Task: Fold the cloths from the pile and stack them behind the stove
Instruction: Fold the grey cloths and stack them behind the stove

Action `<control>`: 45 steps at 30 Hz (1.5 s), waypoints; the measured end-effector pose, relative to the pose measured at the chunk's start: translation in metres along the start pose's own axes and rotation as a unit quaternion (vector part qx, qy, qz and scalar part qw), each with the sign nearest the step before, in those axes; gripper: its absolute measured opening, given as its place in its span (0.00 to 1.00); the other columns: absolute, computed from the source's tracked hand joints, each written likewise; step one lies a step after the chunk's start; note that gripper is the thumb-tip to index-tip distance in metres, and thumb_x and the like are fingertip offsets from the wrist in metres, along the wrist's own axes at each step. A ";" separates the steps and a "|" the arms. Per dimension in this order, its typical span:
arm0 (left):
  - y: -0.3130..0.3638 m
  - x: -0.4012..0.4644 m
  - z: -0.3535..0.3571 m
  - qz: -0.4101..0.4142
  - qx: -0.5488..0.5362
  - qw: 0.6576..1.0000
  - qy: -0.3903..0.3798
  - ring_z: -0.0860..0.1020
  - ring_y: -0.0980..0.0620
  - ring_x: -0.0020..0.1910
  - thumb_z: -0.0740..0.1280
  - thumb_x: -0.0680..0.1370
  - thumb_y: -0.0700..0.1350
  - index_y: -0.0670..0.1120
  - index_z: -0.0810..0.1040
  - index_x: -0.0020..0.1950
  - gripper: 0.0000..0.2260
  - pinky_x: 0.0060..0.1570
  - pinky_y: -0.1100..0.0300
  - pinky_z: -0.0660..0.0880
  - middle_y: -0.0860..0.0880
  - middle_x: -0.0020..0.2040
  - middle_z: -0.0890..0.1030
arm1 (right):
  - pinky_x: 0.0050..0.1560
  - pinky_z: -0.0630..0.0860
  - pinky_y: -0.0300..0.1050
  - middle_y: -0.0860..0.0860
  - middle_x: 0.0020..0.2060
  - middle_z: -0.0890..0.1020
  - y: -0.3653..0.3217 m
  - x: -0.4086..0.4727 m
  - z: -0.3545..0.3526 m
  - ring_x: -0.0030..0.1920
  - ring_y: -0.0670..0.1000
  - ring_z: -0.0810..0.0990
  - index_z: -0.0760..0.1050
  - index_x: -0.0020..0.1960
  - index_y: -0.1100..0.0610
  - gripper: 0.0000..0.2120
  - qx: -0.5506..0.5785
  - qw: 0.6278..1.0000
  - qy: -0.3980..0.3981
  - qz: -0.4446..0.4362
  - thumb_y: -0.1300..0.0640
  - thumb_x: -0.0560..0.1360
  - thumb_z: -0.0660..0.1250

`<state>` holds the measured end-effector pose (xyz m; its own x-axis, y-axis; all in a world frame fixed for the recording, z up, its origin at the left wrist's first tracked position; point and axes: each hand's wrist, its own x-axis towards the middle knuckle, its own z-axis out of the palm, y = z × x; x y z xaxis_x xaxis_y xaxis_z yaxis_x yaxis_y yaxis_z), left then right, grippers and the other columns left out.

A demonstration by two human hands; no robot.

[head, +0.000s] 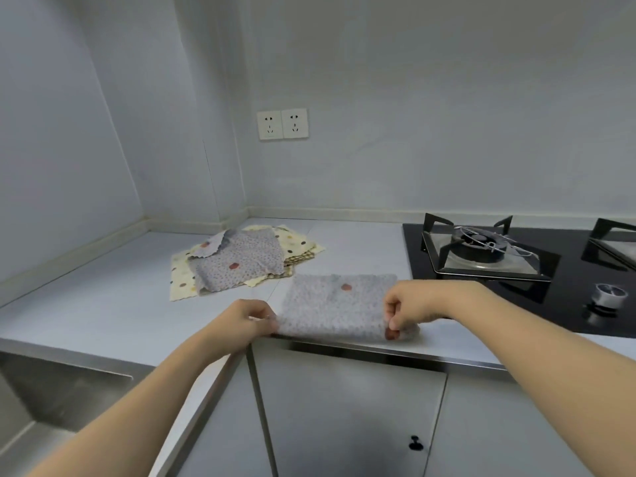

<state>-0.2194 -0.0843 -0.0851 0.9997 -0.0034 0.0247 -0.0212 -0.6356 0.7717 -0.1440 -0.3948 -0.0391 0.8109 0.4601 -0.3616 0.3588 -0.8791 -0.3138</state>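
- You stand at a pale grey kitchen countertop (361, 242) in a bare corner, with a black glass gas stove (499, 270) on the right.
- Your left hand (247, 321) and right hand (409, 306) each pinch a near corner of 1 grey dotted cloth (334, 304), lying flat at the counter's front edge beside the stove.
- It already looks doubled over, a judgement only; the fabric seems thin, soft and floppy.
- The loose pile of grey and cream spotted cloths (241, 259) waits near the back wall.
- Nothing shows stacked behind the stove, so most work remains.
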 end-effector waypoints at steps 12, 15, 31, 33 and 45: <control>0.011 0.112 0.021 -0.048 -0.045 0.991 0.113 0.68 0.51 0.32 0.66 0.79 0.44 0.45 0.69 0.39 0.11 0.34 0.58 0.65 0.44 0.34 0.69 | 0.37 0.71 0.38 0.50 0.45 0.79 0.025 0.071 -0.039 0.43 0.48 0.76 0.76 0.46 0.53 0.02 0.040 0.986 0.152 0.062 0.59 0.77 0.66; 0.006 0.142 0.034 -0.048 0.036 0.989 0.137 0.67 0.49 0.29 0.63 0.80 0.47 0.45 0.68 0.38 0.13 0.29 0.60 0.62 0.47 0.31 0.69 | 0.41 0.70 0.39 0.50 0.48 0.79 0.028 0.098 -0.040 0.47 0.49 0.76 0.75 0.43 0.53 0.06 0.029 0.983 0.167 0.067 0.61 0.77 0.64; -0.003 0.178 0.064 -0.050 0.313 0.939 0.131 0.77 0.44 0.52 0.56 0.82 0.52 0.47 0.70 0.60 0.12 0.40 0.55 0.68 0.47 0.55 0.78 | 0.35 0.69 0.39 0.52 0.50 0.76 0.067 0.149 -0.028 0.39 0.49 0.73 0.75 0.55 0.59 0.07 -0.012 0.986 0.133 0.099 0.58 0.78 0.63; 0.000 0.180 0.062 -0.044 0.311 0.943 0.115 0.76 0.45 0.51 0.56 0.81 0.52 0.48 0.70 0.57 0.10 0.42 0.55 0.68 0.48 0.55 0.75 | 0.40 0.69 0.39 0.53 0.54 0.78 0.065 0.148 -0.030 0.46 0.51 0.75 0.75 0.51 0.58 0.05 -0.031 0.989 0.112 0.095 0.59 0.79 0.61; 0.026 0.170 0.056 -0.019 0.375 0.924 -0.067 0.71 0.44 0.55 0.55 0.79 0.38 0.43 0.68 0.61 0.12 0.50 0.54 0.69 0.44 0.59 0.72 | 0.48 0.71 0.41 0.51 0.56 0.77 0.060 0.114 -0.030 0.55 0.52 0.76 0.75 0.59 0.57 0.16 -0.016 0.994 0.077 0.079 0.50 0.76 0.69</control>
<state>-0.0498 -0.1449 -0.0964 0.9932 -0.0340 -0.1114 -0.0215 -0.9935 0.1119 -0.0166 -0.3984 -0.0729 0.9188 0.2931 -0.2643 0.2333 -0.9435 -0.2353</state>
